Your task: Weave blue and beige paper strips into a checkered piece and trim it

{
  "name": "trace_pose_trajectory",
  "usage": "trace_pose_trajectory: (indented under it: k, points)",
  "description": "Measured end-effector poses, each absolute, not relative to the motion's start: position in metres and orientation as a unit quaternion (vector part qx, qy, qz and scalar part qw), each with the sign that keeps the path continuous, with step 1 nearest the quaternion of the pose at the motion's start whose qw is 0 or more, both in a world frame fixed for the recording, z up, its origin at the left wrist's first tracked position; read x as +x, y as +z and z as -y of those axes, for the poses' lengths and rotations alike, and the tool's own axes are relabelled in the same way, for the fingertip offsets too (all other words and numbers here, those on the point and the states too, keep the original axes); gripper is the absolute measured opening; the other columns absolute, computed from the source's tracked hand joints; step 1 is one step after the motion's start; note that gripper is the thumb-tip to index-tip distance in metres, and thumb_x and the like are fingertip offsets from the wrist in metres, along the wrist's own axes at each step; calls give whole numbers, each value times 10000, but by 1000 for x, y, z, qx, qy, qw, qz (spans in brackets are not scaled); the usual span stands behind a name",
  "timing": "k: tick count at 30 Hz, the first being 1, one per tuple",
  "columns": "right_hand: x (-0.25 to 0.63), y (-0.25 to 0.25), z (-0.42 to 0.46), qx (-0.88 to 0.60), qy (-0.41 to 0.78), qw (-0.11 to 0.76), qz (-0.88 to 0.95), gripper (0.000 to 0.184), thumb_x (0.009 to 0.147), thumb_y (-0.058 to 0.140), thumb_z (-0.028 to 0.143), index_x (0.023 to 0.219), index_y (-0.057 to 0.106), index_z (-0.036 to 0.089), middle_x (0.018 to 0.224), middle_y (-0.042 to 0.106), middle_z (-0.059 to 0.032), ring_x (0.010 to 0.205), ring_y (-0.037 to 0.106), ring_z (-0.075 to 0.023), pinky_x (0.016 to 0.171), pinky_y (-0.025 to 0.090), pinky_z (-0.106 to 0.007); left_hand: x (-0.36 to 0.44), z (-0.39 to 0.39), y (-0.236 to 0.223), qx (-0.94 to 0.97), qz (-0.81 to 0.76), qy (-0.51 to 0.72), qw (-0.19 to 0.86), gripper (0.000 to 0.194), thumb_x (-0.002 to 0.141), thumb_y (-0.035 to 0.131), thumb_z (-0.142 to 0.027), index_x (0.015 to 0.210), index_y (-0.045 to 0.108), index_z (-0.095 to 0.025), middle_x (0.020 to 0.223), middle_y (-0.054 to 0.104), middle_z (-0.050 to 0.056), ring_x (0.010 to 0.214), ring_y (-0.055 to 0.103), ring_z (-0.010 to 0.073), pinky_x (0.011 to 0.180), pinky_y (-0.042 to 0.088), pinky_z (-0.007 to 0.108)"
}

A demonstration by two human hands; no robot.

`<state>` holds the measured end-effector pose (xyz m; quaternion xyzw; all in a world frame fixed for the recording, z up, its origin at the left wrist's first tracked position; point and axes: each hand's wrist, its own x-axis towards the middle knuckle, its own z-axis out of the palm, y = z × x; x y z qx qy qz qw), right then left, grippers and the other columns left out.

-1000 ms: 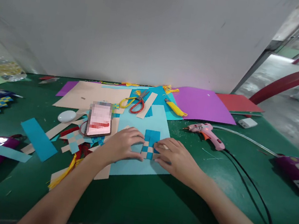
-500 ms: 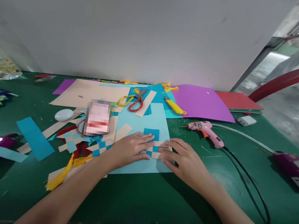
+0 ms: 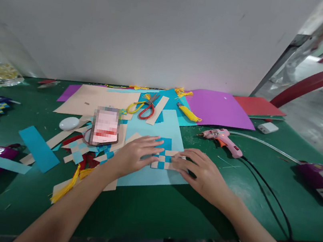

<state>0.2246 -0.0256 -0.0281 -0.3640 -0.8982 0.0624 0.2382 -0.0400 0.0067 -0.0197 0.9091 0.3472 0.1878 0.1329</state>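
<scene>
Our left hand (image 3: 138, 156) and right hand (image 3: 201, 169) are apart, the left with fingers loosely spread at the left side of the blue-and-beige checkered paper weave (image 3: 161, 165), the right over its right end; whether the right pinches it, we cannot tell. The weave lies flat on our light-blue paper sheet (image 3: 153, 178), blue paper reaching past its far side. Green bench (image 3: 148, 208) shows between the sheet and the near edge.
</scene>
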Motion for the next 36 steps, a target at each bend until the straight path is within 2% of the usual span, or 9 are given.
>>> trace_pose_trajectory:
  k: [2, 6, 13, 22, 26, 32, 36]
  points:
    - [225, -28, 25, -347, 64, 245, 903, 263, 907, 516, 173, 1123, 645, 248, 1142, 633, -58, 1102, 526, -225, 926, 468, -437, -42, -7, -17, 913, -330, 199, 135, 309, 934, 504, -365, 1188, 644, -257, 1349, 560, 26, 1325, 425, 226, 1091, 379, 433]
    - [224, -29, 26, -325, 68, 233, 914, 279, 900, 510, 141, 1131, 637, 232, 1136, 639, -65, 1100, 530, -227, 926, 472, -434, -43, -6, -15, 922, -311, 142, 182, 333, 908, 546, -378, 1230, 607, -317, 1391, 517, -5, 1350, 387, 226, 1077, 401, 434]
    - [224, -33, 26, -329, 68, 234, 912, 305, 880, 526, 120, 1136, 639, 241, 1096, 650, -67, 1094, 540, -229, 895, 502, -443, -46, -8, -15, 929, -296, 118, 189, 315, 915, 541, -352, 1219, 615, -310, 1303, 597, -5, 1309, 447, 219, 1088, 390, 452]
    - [225, -33, 26, -322, 75, 234, 914, 277, 881, 518, 106, 1105, 646, 207, 1105, 645, -70, 1109, 528, -225, 930, 484, -434, -44, -1, -14, 936, -302, 121, 133, 317, 935, 507, -336, 1230, 612, -284, 1302, 597, 2, 1275, 489, 203, 1094, 394, 418]
    - [225, -34, 26, -320, 85, 240, 913, 292, 881, 512, 101, 1121, 637, 210, 1100, 646, -70, 1094, 536, -220, 928, 486, -436, -40, 7, -12, 943, -296, 136, 67, 282, 948, 483, -287, 1144, 671, -213, 1255, 631, 47, 1203, 560, 206, 1047, 457, 399]
    - [225, -33, 25, -317, 91, 251, 910, 291, 868, 518, 84, 1099, 640, 212, 1088, 649, -65, 1076, 545, -212, 914, 496, -428, -40, 16, -19, 955, -241, 168, -40, 283, 942, 446, -163, 1114, 667, -122, 1152, 685, 110, 1113, 625, 224, 968, 528, 393]
    - [225, -33, 26, -316, 92, 257, 909, 286, 871, 514, 89, 1090, 644, 218, 1069, 654, -63, 1062, 554, -208, 897, 502, -426, -41, 18, -21, 954, -245, 168, -46, 280, 938, 444, -144, 1112, 662, -132, 1165, 680, 108, 1124, 618, 223, 933, 547, 370]
